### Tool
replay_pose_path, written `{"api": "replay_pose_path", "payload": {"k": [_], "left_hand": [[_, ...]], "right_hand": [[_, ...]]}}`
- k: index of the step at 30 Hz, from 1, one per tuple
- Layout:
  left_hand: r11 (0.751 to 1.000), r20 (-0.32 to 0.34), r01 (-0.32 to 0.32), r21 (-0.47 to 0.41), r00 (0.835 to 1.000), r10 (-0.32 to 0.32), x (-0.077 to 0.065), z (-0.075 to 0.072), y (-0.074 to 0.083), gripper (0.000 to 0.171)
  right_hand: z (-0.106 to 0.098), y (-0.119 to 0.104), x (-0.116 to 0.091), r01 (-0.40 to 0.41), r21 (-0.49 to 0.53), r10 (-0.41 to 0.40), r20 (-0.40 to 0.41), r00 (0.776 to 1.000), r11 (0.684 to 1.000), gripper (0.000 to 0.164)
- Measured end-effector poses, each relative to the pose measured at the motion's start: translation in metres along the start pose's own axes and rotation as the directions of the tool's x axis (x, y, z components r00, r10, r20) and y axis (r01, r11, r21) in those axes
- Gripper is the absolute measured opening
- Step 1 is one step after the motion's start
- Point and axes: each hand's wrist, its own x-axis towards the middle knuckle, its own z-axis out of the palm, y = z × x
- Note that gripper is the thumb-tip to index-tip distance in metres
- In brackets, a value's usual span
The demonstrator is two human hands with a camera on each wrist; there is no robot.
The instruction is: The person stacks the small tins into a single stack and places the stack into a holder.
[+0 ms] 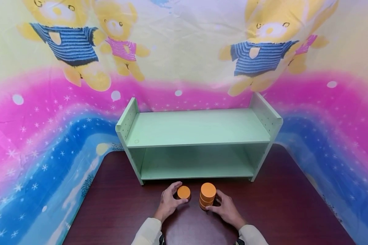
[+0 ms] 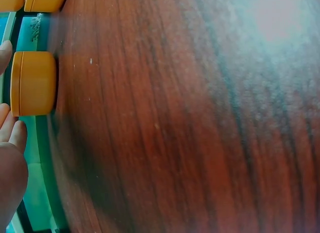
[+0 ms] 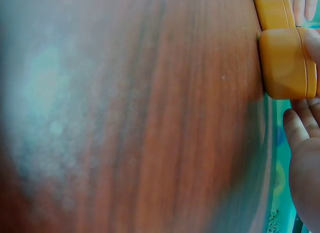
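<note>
A squat orange lidded jar (image 1: 183,193) stands on the table, with my left hand (image 1: 168,201) at its left side. The thumb and fingers of that hand curl round the jar, their tips at the lid in the left wrist view. To the right, two more orange jars are stacked one on the other; the upper jar (image 1: 208,190) covers part of the lower jar (image 3: 284,63). My right hand (image 1: 227,209) grips this stack from the right, thumb in front and fingers behind.
A pale green two-tier shelf (image 1: 196,127) stands at the back of the dark red-brown table (image 1: 282,204), just beyond the jars. A cloth printed with bears (image 1: 184,44) hangs behind and along both sides.
</note>
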Motion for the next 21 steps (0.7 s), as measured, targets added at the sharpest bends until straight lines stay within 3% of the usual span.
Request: {"api": "replay_pose_path", "payload": {"k": [21], "left_hand": [[0.998,0.016,0.061,-0.034,0.998,-0.060,-0.0014,0.0002,-0.0039,0.067]], "right_hand": [[-0.0006,0.0024,0.0001,0.014,-0.024,-0.014,0.004,1.000,1.000,0.062]]}}
